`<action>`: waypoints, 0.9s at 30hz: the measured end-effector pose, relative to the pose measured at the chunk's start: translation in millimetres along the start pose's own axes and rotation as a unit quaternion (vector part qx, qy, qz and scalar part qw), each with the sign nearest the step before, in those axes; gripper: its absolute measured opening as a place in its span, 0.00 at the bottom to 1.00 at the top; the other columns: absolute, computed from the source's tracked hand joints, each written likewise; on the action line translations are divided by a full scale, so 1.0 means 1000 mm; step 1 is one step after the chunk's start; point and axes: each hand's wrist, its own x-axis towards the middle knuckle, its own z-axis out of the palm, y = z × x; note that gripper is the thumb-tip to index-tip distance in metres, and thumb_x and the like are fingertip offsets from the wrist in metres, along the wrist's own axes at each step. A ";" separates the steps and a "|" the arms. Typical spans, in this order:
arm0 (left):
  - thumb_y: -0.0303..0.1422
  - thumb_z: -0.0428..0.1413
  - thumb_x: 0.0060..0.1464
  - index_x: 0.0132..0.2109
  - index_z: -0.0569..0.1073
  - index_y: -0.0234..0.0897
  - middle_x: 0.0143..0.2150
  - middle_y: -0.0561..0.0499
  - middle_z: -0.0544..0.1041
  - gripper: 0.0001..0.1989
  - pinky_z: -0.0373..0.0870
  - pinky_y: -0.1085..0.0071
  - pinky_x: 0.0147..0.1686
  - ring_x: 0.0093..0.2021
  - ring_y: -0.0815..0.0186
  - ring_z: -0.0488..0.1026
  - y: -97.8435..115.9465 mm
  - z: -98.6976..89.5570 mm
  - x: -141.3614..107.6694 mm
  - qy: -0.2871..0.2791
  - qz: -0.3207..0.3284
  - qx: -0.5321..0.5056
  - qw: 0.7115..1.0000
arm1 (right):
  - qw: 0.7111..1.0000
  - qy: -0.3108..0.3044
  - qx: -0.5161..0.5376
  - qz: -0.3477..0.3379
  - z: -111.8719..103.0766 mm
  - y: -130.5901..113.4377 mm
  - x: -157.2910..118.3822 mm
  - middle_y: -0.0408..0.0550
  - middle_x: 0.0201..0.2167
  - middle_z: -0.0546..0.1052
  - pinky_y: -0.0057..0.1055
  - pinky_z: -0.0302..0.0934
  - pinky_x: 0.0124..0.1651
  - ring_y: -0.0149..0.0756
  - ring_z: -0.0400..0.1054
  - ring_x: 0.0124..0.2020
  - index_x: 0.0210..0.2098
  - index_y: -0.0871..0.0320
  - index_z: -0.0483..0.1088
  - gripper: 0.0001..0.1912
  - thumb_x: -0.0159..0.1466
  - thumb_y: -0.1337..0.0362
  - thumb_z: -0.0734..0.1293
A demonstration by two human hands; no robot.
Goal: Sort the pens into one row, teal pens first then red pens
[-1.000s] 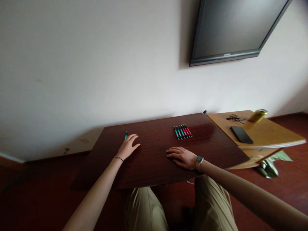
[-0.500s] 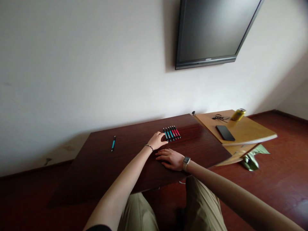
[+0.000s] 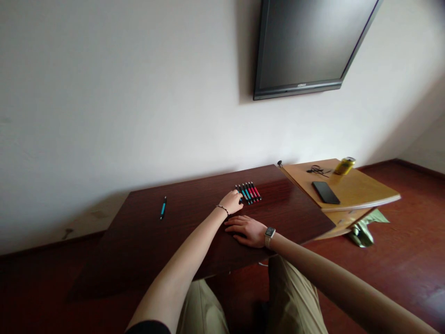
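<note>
A row of pens lies side by side on the dark wooden table (image 3: 194, 204), the blue pens (image 3: 246, 191) on its left and the red pens (image 3: 256, 190) on its right. At the row's left end, my left hand (image 3: 231, 201) has its fingers closed on the leftmost blue pen (image 3: 237, 187); the hand hides most of that pen. My right hand (image 3: 246, 230) rests flat nearer the front edge with its fingers spread, holding nothing. Apart from the row, a single blue pen (image 3: 163, 208) lies toward the table's left side.
Adjoining on the right is a lighter wooden table (image 3: 361, 192) with a black phone (image 3: 325, 192), a coiled black cable (image 3: 317, 170) and a yellow can (image 3: 345, 165). A dark television (image 3: 306, 46) hangs on the wall. Green fabric or plastic (image 3: 363, 232) lies beneath.
My left hand has shifted slightly right, and its fingers have closed on the leftmost pen of the row. My right hand has stayed in place.
</note>
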 end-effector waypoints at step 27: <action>0.22 0.48 0.66 0.61 0.69 0.36 0.52 0.38 0.76 0.19 0.70 0.61 0.55 0.54 0.53 0.75 -0.079 -0.043 -0.173 0.117 -0.287 0.087 0.947 | 1.000 -0.013 0.006 0.007 -0.002 -0.001 -0.004 0.50 0.67 0.72 0.51 0.59 0.69 0.46 0.63 0.69 0.66 0.49 0.69 0.23 0.72 0.63 0.64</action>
